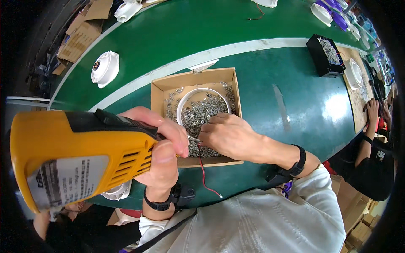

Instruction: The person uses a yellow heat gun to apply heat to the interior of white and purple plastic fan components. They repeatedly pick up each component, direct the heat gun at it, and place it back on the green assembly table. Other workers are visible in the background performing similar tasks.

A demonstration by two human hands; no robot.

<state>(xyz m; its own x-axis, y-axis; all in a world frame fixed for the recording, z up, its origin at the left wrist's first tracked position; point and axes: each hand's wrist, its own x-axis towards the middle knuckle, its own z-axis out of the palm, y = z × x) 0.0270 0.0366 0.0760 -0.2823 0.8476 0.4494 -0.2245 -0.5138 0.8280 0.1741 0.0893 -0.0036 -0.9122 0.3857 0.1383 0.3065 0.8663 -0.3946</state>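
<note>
I've got the cardboard box (198, 80) of small silver screws (198, 116) dead centre, sitting on the green belt just inside its white stripe (236, 48), a white ring (185, 99) lying in the heap. My right hand (228, 137) is down in the near side of the box, fingers pinched narrow in the screws; whether one is actually caught I can't tell. My left hand (162, 152) is wrapped tight round the yellow power screwdriver (71, 156), its bit pointing at the right fingertips over the box's near edge. A red and black wire (206, 177) trails from under the hands toward me across the belt. Below the tool a white plastic housing (118, 192) peeks out at the near edge; I judge no screw is loaded on the bit yet, so driving remains. Further out, another white housing (105, 68) rests by the far left edge, a black bin (325, 55) of screws toward the right, where a co-worker's hand (372, 107) rests.
</note>
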